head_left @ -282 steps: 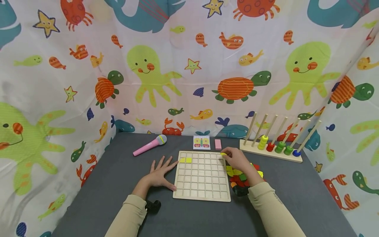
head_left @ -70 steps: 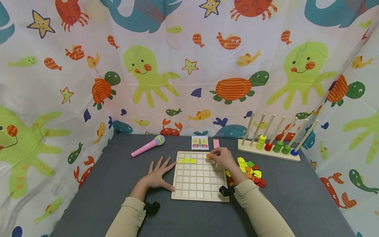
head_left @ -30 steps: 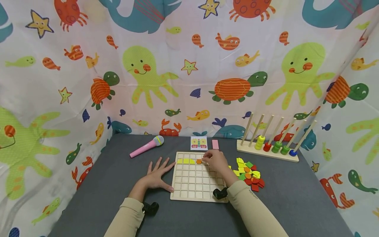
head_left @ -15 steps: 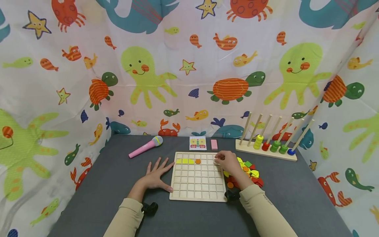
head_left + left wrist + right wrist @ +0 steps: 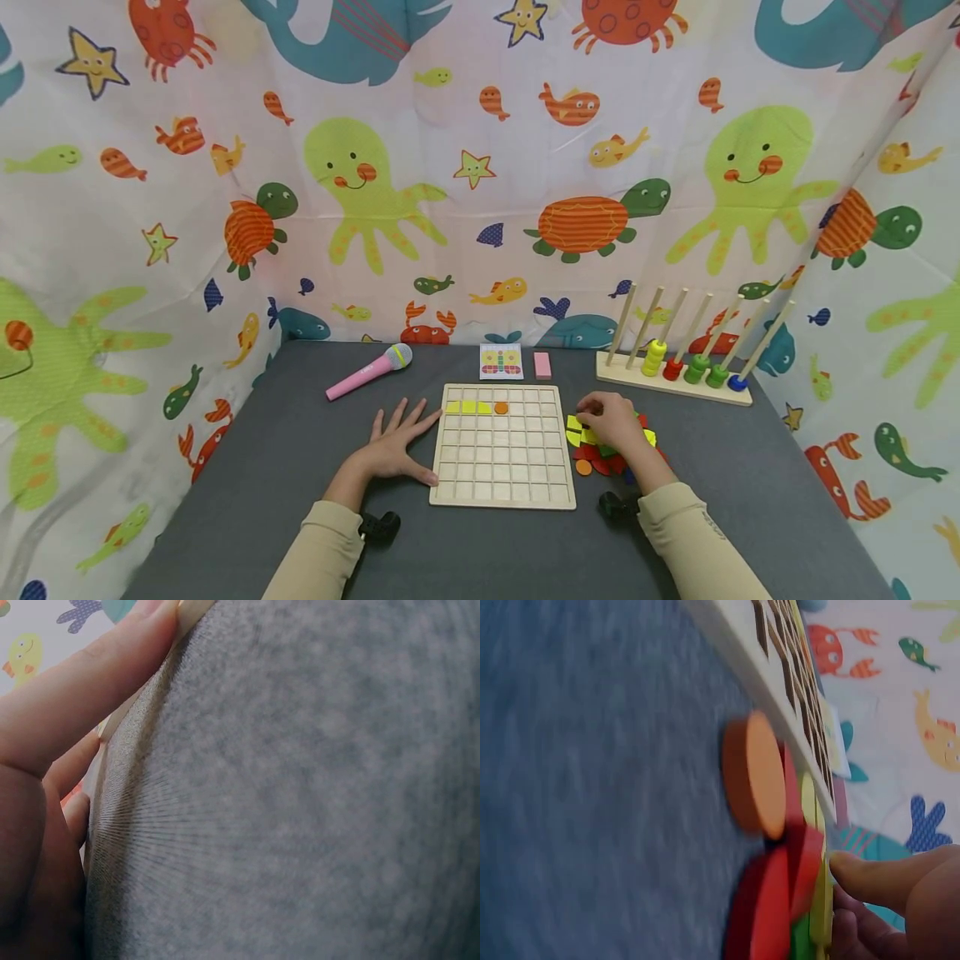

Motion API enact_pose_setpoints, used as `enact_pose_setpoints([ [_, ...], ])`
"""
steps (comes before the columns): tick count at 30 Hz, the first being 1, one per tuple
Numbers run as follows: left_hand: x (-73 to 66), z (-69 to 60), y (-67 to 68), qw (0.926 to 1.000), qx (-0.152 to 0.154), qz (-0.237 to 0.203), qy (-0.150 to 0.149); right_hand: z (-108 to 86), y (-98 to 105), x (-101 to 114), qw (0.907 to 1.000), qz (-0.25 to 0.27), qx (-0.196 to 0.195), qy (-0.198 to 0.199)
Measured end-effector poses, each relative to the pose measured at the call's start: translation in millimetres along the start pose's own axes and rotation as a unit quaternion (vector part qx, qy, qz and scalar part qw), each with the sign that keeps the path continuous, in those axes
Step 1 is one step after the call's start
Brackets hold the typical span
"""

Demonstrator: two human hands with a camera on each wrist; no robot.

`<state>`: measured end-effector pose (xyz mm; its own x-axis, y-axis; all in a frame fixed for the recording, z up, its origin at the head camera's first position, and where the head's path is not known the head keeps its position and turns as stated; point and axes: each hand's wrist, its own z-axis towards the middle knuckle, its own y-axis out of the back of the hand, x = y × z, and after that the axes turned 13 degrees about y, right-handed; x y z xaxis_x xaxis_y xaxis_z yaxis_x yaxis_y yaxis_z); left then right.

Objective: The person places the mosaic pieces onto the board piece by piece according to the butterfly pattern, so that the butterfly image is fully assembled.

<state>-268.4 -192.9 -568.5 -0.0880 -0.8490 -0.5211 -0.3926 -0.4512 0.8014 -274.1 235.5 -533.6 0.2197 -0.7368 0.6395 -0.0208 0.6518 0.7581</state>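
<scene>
Fingers spread, my left hand (image 5: 397, 452) rests on the table, touching the left edge of a wooden grid board (image 5: 510, 455). In the left wrist view its thumb (image 5: 90, 686) lies against that edge. One upper row of the grid bears three yellow square tiles (image 5: 468, 407), then an orange disc (image 5: 502, 408). Right of the board, my right hand (image 5: 611, 423) reaches over a pile of yellow, red, green and orange pieces. Its thumb (image 5: 877, 881) is by a yellow piece (image 5: 822, 911) in the right wrist view; I see nothing held. The hand covers part of the pile.
Behind the board are a card with a butterfly pattern (image 5: 500, 362) and a pink block (image 5: 542, 366). A pink toy microphone (image 5: 367, 373) lies back left. At the back right stands a wooden peg stand (image 5: 675, 383) with coloured rings. A loose orange disc (image 5: 583, 467) lies near the board's right edge.
A third yellow tile and the orange disc have been added to the row. Over the last second my right hand let go of the disc and moved right to the pile. My left hand stayed.
</scene>
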Motion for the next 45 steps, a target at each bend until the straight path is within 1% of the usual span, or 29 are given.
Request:
enact_pose_setpoints([
  [4, 2.5, 4.1, -3.0, 0.9999, 0.000, 0.012, 0.009, -2.4, 8.6, -11.4, 0.9989, -0.035, -0.029, -0.013],
  [7, 2.7, 5.1, -3.1, 0.9998, 0.003, 0.015, 0.014, -2.5, 13.7, -17.7, 0.9958, -0.067, -0.046, -0.042],
  [10, 1.6, 4.6, -2.3, 0.9998, 0.004, 0.015, 0.016, -1.9, 16.6, -22.5, 0.9918, -0.094, -0.046, -0.074],
  [12, 0.5, 3.6, -1.6, 0.9998, 0.005, 0.014, 0.017, -1.2, 17.3, -24.4, 0.9902, -0.100, -0.039, -0.089],
  [15, -0.1, 2.7, -1.1, 0.9998, 0.004, 0.012, 0.016, 0.6, 17.8, -25.0, 0.9896, -0.098, -0.032, -0.101],
  [20, -0.5, 2.3, 0.1, 0.9998, 0.005, 0.011, 0.014, 3.8, 18.3, -22.4, 0.9906, -0.083, -0.042, -0.101],
  [24, -0.1, 2.1, 0.0, 0.9999, 0.005, 0.011, 0.011, 7.3, 17.6, -16.6, 0.9929, -0.057, -0.057, -0.087],
  [28, -1.6, 0.3, 0.4, 0.9999, 0.004, 0.008, 0.010, 12.3, 11.7, -3.5, 0.9967, -0.015, -0.064, -0.047],
  [31, -2.9, -0.8, 1.4, 1.0000, 0.004, 0.004, 0.004, 16.8, 2.9, 9.6, 0.9980, 0.018, -0.057, -0.018],
  [34, -3.1, -1.0, 1.5, 1.0000, 0.003, 0.004, -0.002, 22.1, -7.8, 22.9, 0.9981, 0.047, -0.041, 0.005],
  [38, -2.0, -0.3, 0.4, 1.0000, 0.002, 0.008, -0.003, 29.8, -23.3, 37.0, 0.9963, 0.084, -0.007, 0.018],
  [39, -2.3, -0.6, 0.9, 1.0000, 0.002, 0.003, -0.005, 32.0, -27.6, 39.6, 0.9957, 0.091, -0.001, 0.019],
  [41, -2.7, -1.3, 1.5, 1.0000, 0.002, 0.003, -0.006, 36.7, -35.7, 44.6, 0.9943, 0.106, 0.002, 0.018],
  [43, -0.8, -0.3, 0.2, 0.9998, -0.003, 0.000, -0.019, 41.0, -43.6, 48.8, 0.9931, 0.116, -0.001, 0.017],
  [45, -2.0, -1.8, 1.6, 0.9997, -0.002, -0.009, -0.023, 45.6, -50.6, 52.3, 0.9928, 0.118, -0.006, 0.021],
])
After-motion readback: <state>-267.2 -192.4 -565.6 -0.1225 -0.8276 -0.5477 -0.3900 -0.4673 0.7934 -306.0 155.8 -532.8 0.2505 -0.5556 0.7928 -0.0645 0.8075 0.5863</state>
